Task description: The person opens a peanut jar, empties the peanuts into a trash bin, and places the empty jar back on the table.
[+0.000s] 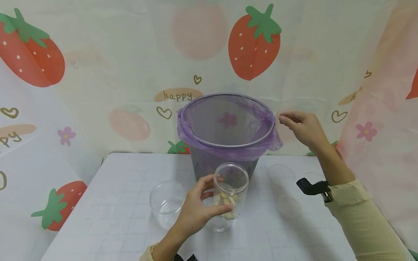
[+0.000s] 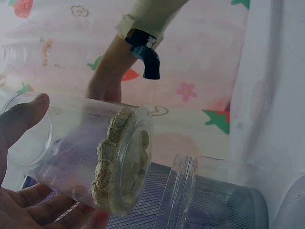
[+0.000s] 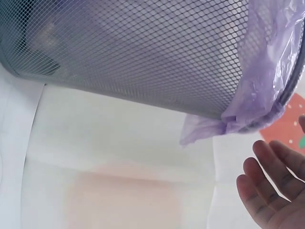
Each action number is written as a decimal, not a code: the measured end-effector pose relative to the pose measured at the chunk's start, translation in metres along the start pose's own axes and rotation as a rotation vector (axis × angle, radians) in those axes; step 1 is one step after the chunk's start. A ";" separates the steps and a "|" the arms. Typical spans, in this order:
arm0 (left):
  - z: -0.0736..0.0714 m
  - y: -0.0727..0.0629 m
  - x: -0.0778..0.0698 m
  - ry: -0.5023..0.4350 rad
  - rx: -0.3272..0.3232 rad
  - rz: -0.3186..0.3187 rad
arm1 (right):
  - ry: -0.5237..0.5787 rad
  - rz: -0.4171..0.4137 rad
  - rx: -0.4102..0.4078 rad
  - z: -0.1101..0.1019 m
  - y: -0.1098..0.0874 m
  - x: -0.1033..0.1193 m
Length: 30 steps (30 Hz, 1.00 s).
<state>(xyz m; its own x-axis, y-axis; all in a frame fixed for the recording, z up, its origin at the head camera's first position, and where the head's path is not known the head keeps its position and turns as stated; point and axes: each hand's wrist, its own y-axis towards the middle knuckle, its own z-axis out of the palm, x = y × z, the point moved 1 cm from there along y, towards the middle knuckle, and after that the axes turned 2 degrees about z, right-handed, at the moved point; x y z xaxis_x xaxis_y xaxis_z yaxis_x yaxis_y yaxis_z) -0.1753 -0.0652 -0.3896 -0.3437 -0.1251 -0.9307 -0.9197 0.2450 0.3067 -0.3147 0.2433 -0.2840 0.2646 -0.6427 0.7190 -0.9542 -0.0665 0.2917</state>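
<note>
My left hand (image 1: 199, 206) grips a clear plastic jar (image 2: 71, 129), with the fingers on one side and the thumb on the other. Several peanuts (image 1: 228, 206) in their shells lie inside, gathered at the jar's bottom in the left wrist view. Another clear jar (image 2: 209, 191) shows beside it there, its threaded mouth towards the held jar. A mesh bin (image 1: 225, 165) stands behind, lined with a purple plastic bag (image 1: 228, 150) folded over its rim. My right hand (image 1: 302, 128) hovers just right of that rim, apart from it. In the right wrist view its fingers (image 3: 267, 167) are loosely bent and hold nothing.
A clear jar (image 1: 167, 203) stands on the white table (image 1: 111, 217) at the left. Clear round lids (image 1: 289, 206) lie flat to the right of the bin. Behind the table hangs a strawberry-patterned cloth (image 1: 130, 65).
</note>
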 end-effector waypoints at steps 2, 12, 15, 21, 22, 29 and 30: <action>0.000 0.000 0.000 0.001 0.001 -0.005 | 0.035 0.008 -0.001 0.003 0.002 0.001; 0.000 -0.001 0.002 0.000 0.013 -0.004 | 0.063 0.076 0.015 0.019 0.015 0.007; 0.000 0.000 0.002 0.008 0.010 -0.006 | 0.063 0.086 0.036 0.022 0.016 0.008; 0.000 0.000 0.003 0.010 0.005 -0.013 | 0.161 0.099 0.006 0.026 0.017 0.008; -0.001 0.000 0.003 0.010 0.005 -0.015 | 0.180 0.103 0.004 0.026 0.017 0.008; -0.001 -0.001 0.004 0.009 0.003 -0.020 | 0.232 0.114 -0.005 0.028 0.015 0.008; -0.001 -0.001 0.004 0.008 0.004 -0.019 | 0.235 0.117 -0.005 0.028 0.015 0.007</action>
<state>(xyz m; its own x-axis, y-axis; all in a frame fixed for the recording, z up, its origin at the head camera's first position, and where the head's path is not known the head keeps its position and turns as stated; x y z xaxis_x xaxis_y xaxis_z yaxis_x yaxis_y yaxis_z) -0.1763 -0.0666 -0.3932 -0.3280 -0.1375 -0.9346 -0.9253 0.2463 0.2885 -0.3306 0.2161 -0.2922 0.1778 -0.4509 0.8747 -0.9797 0.0023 0.2004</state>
